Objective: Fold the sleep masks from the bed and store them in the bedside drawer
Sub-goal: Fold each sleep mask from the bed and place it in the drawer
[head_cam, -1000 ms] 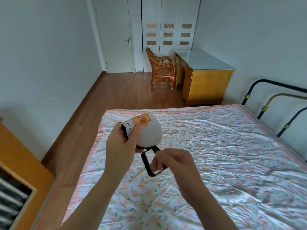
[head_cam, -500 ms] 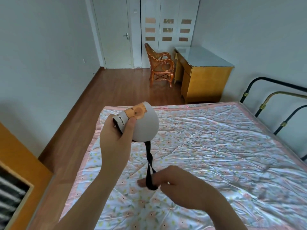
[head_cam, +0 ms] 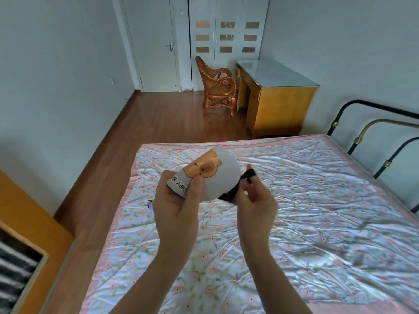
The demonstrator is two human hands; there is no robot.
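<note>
A folded white sleep mask (head_cam: 217, 177) with an orange capybara print and the letters "CAPY B" is held up over the bed. My left hand (head_cam: 175, 205) grips its left end, thumb on the front. My right hand (head_cam: 254, 200) pinches the mask's black elastic strap (head_cam: 248, 174) at the mask's right side, with the strap wrapped behind the mask. At the lower left, the bedside drawer (head_cam: 15, 268) stands open, with dark striped fabric inside.
The bed (head_cam: 294, 223) has a floral quilt with a pink border. A small purple object (head_cam: 149, 203) lies near its left edge. A metal bed frame (head_cam: 362, 137) stands at the right. Beyond the bed stand a rattan chair (head_cam: 217, 87) and a wooden desk (head_cam: 276, 96).
My right hand has risen from below the mask, bringing the black strap up to the mask's right side. The strap no longer hangs down.
</note>
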